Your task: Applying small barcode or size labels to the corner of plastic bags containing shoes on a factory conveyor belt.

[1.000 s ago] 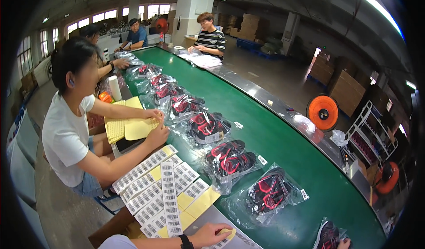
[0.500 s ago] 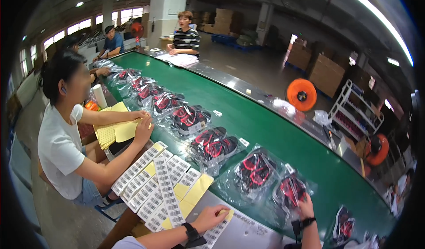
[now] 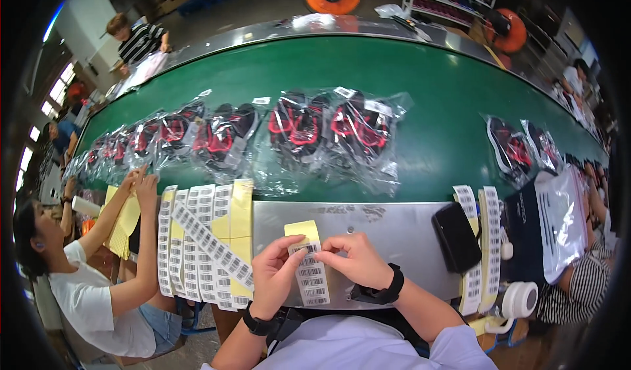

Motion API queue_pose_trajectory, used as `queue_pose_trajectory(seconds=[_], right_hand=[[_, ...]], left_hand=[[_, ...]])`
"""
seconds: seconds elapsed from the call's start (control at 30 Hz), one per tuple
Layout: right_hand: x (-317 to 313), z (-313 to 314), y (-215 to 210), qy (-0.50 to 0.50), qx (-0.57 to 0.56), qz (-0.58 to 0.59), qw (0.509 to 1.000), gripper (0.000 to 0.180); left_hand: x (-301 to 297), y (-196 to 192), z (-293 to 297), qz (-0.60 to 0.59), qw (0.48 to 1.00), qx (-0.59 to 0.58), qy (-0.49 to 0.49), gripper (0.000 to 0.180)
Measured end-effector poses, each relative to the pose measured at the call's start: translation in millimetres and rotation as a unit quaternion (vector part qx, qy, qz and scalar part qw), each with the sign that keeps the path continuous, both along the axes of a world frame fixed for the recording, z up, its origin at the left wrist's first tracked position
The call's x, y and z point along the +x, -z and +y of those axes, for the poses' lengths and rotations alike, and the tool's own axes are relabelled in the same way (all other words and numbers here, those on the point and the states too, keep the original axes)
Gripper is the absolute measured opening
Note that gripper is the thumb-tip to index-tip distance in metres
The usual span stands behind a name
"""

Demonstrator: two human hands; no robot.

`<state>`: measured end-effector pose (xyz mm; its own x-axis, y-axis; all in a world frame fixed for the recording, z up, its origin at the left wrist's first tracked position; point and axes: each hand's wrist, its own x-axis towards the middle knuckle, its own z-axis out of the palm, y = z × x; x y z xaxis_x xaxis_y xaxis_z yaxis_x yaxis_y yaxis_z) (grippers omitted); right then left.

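Observation:
A strip of white barcode labels (image 3: pixel 311 283) on yellow backing lies over the metal ledge in front of me. My left hand (image 3: pixel 279 271) grips its left edge between thumb and fingers. At the strip's right edge, just below the bare yellow end, my right hand (image 3: pixel 358 259) pinches with thumb and forefinger. Whether a single label is lifted there is too small to tell. Beyond my hands, on the green conveyor belt (image 3: pixel 447 100), lie clear bags of black-and-red shoes; the nearest are one bagged pair (image 3: pixel 361 130) and another bagged pair (image 3: pixel 296 130) beside it.
More barcode sheets (image 3: pixel 204 238) overlap on the ledge at left, next to a seated co-worker (image 3: pixel 85 284). At right are a black case (image 3: pixel 456 238), label strips (image 3: pixel 490 252) and a white lidded jug (image 3: pixel 519 300). Further bagged shoes (image 3: pixel 509 148) lie on the belt's right.
My view has turned right and downward. My right hand has let go of the bagged shoes on the belt and come to the label strip, which my left hand still holds.

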<state>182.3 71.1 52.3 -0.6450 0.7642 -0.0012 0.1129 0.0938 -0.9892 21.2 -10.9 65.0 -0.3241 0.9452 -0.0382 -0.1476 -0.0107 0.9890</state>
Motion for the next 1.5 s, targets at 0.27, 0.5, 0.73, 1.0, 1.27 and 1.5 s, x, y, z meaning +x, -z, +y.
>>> queue_pose_trajectory(seconds=[0.27,0.5,0.73,1.0,1.27,1.5], right_hand=[[14.4,-11.3,-8.1,0.102,0.066,0.044,0.992,0.01],[15.6,-6.5,-16.1,0.083,0.131,0.049,0.987,0.009],[12.3,-2.8,-15.2,0.089,0.267,0.019,0.959,0.01],[3.8,0.0,-9.3,0.123,0.304,0.019,0.944,0.011],[6.3,11.3,-0.4,0.101,0.279,0.003,0.955,0.012],[6.0,18.2,16.2,0.102,0.367,-0.024,0.924,0.01]], left_hand=[[10.2,11.3,-11.1,0.095,0.994,-0.024,0.04,0.023],[5.6,1.3,-4.2,0.156,0.984,-0.004,0.085,0.025],[0.7,-5.6,-0.2,0.206,0.974,-0.003,0.094,0.022],[-4.5,3.3,9.3,0.116,0.987,-0.047,0.097,0.023],[-4.6,7.5,16.8,0.185,0.974,-0.06,0.118,0.021],[-1.1,22.3,24.8,0.132,0.977,-0.092,0.138,0.031]])
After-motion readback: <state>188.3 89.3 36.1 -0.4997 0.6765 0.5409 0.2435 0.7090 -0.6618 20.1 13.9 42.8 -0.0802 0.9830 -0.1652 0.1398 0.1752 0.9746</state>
